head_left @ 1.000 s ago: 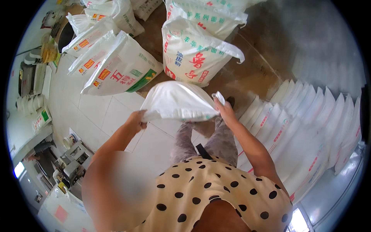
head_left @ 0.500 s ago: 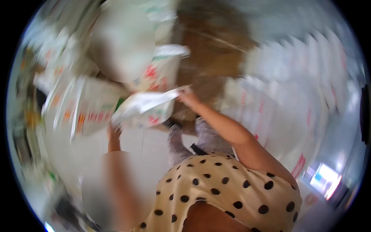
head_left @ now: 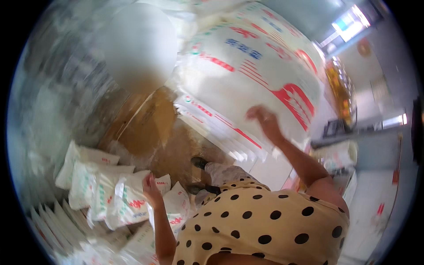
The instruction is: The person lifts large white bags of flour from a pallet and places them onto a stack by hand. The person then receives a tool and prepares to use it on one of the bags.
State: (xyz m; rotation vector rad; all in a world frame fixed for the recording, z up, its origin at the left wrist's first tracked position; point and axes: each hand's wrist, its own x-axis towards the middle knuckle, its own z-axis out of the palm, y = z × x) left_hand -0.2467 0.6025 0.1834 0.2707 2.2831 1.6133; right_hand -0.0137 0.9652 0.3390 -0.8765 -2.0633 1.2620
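My right hand (head_left: 264, 118) hovers over a stack of large white sacks (head_left: 247, 55) with red, blue and green print. Its fingers are loosely spread and a little blurred, with nothing held. Lower left, my left hand (head_left: 152, 189) is raised in front of several smaller white sacks (head_left: 126, 201) printed in red and green. Its fingers point up, and no object shows in them. Whether this hand touches the sack behind it, I cannot tell.
My shoes (head_left: 199, 162) stand on a brown floor (head_left: 152, 126) by the large stack. More upright sacks (head_left: 53, 225) line the lower left. A counter with yellow bottles (head_left: 340, 88) is at the right. A round grey blur (head_left: 139, 44) hides the upper left.
Half a second ago both my hands were on a white sack; now neither holds it. The view has swung to the right, bringing the large sack stack in front, and my hands are farther apart.
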